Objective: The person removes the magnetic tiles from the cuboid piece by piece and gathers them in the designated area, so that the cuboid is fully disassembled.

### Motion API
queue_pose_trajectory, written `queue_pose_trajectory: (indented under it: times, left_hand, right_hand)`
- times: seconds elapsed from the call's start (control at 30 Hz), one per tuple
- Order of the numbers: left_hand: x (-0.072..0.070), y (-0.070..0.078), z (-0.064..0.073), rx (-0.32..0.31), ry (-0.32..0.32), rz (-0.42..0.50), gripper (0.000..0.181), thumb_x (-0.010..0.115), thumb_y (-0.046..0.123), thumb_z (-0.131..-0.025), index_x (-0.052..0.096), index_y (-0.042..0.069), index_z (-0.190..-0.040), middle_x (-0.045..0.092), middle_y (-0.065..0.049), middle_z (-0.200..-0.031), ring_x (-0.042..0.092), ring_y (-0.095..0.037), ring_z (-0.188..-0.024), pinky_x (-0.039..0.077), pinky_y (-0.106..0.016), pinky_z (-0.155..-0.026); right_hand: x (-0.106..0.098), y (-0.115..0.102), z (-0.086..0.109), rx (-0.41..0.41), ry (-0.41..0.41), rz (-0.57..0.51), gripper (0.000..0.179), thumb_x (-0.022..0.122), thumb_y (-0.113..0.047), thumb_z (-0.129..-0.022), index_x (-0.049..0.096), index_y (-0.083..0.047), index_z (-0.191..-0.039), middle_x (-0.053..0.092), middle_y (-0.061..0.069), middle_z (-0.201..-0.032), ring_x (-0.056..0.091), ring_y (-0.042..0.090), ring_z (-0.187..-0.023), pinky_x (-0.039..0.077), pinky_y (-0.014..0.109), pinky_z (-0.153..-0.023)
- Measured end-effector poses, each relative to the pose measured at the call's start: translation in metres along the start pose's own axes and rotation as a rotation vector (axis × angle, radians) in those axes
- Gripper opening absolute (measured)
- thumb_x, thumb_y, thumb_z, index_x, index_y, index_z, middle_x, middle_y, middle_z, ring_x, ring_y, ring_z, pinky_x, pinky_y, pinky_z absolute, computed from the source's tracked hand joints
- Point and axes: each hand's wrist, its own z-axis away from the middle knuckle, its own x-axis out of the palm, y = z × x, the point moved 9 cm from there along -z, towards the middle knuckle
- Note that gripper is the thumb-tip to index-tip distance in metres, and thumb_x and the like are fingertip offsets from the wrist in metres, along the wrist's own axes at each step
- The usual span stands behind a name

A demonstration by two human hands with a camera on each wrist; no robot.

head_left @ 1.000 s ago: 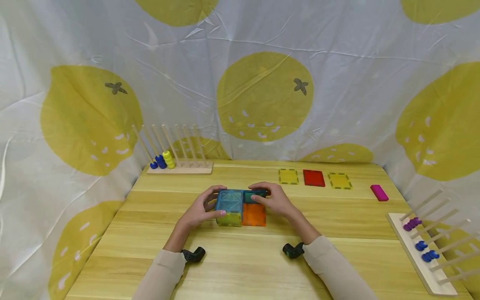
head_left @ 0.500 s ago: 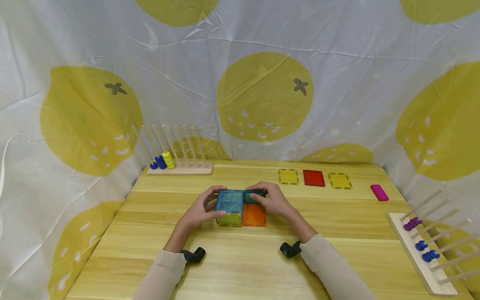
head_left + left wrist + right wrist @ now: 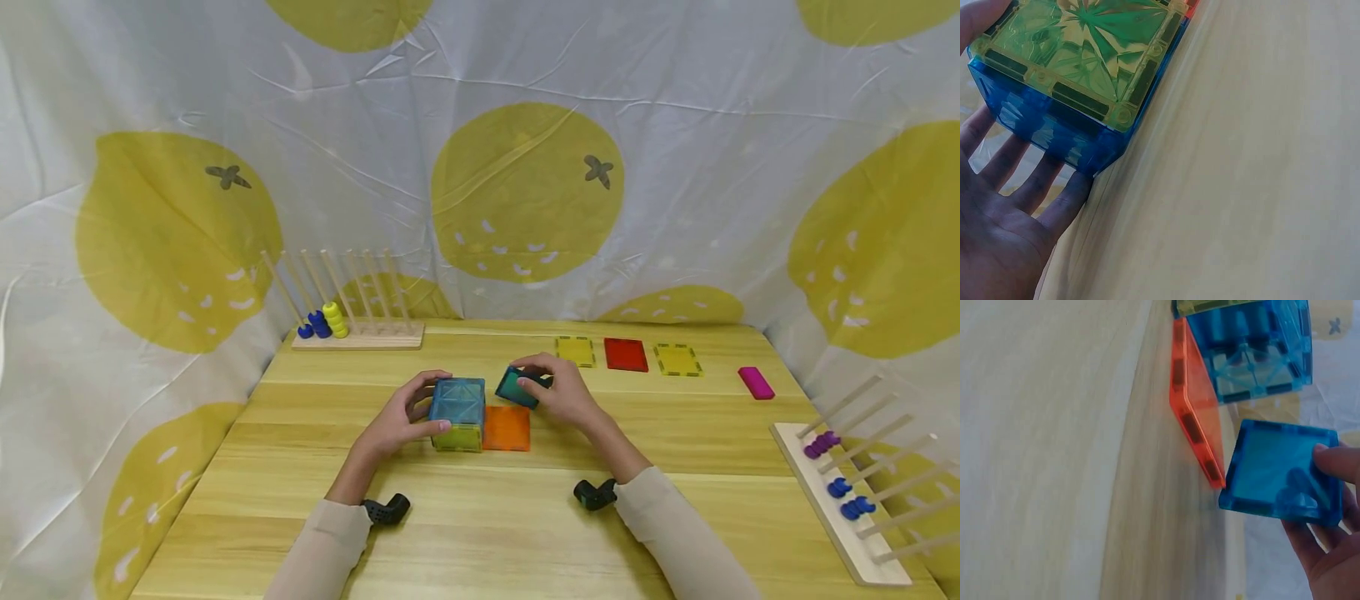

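In the head view, a see-through cube of magnetic tiles (image 3: 458, 402), blue on top with a yellow front side (image 3: 457, 439), stands mid-table. My left hand (image 3: 396, 419) grips it from the left, thumb at the front and fingers round the far side. The left wrist view shows those fingertips against a blue wall (image 3: 1047, 122). An orange magnetic tile (image 3: 507, 429) lies flat along the cube's right side. Behind it, my right hand (image 3: 564, 392) pinches a teal square magnetic tile (image 3: 513, 388), tilted and apart from the cube. The thumb presses its face in the right wrist view.
Two yellow tiles (image 3: 575, 352) (image 3: 678, 360) and a red tile (image 3: 626, 355) lie at the back right, with a magenta block (image 3: 756, 383) further right. Wooden peg racks with beads stand at the back left (image 3: 375, 337) and right edge (image 3: 832, 508). A lemon-print cloth (image 3: 360, 150) hangs behind.
My right hand has drawn the teal tile away from the cube's right side, rightward, and tilted it. My left hand keeps its hold on the cube.
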Motion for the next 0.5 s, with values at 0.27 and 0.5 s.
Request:
queue_pose_trajectory:
  times: [0.27,0.5]
  left_hand:
    - [0.001,0.002,0.0,-0.009,0.0,0.02,0.07,0.08,0.012,-0.089,0.046,0.018,-0.15,0.046,-0.012,-0.152,0.048,-0.036,-0.137,0.052,-0.026,-0.104]
    - [0.001,0.002,0.0,-0.005,0.002,0.012,0.07,0.08,0.01,-0.089,0.045,0.016,-0.15,0.046,-0.014,-0.152,0.049,-0.034,-0.136,0.051,-0.026,-0.104]
  right_hand:
    - [-0.03,0.004,0.005,-0.004,0.05,0.007,0.036,0.069,-0.015,-0.1,0.068,-0.018,-0.136,0.067,0.007,-0.101,0.068,0.022,-0.09,0.059,0.036,-0.081]
    - [-0.05,0.022,0.014,0.101,0.104,-0.043,0.032,0.075,-0.018,-0.096,0.072,-0.02,-0.128,0.061,0.009,-0.091,0.074,0.027,-0.092,0.06,0.03,-0.078]
